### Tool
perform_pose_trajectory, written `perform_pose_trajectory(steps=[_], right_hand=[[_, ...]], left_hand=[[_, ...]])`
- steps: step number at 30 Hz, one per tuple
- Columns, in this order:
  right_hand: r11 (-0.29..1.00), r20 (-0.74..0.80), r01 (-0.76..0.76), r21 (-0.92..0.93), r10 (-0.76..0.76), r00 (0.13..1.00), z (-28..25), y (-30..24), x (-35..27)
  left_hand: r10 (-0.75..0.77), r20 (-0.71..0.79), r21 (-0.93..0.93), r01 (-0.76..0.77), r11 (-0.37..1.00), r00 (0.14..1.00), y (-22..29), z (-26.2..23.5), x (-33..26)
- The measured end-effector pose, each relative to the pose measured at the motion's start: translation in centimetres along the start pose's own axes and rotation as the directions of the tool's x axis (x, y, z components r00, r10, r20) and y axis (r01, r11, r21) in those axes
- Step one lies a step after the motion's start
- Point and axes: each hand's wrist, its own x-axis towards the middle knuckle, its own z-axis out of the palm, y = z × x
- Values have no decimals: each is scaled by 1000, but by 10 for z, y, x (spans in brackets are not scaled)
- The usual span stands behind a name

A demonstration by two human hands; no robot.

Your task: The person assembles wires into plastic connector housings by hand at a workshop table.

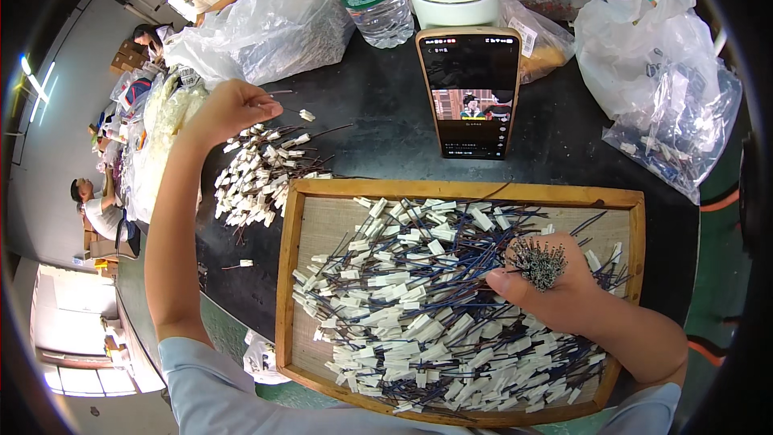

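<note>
At the worktop's (386, 113) left edge the left hand (229, 109) hovers above a loose pile (258, 173) of white-plugged wire leads, its fingers (266, 103) pinched narrow on 1 lead (278, 94) whose thin wire points right, toward the phone. The pile lies just below and right of that hand, well apart from the right hand. Next comes the wooden tray (283, 274) at the near edge, heaped with blue leads (403, 306) lying crosswise in every direction. At the tray's right end the right hand (555, 290) rests on the heap, fingers closed around a bundle (538, 262) of leads held upright, bare wire tips facing the camera. Behind the tray a phone (471, 93) stands propped; clear bags (668, 89) crowd the far right corner.
</note>
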Motion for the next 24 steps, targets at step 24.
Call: perform_pose_trajectory(steps=[24], right_hand=[[1000,4,12,0,-12,1000,-1,3,-1]], left_hand=[[260,90,464,-271,843,961,48,22,30]])
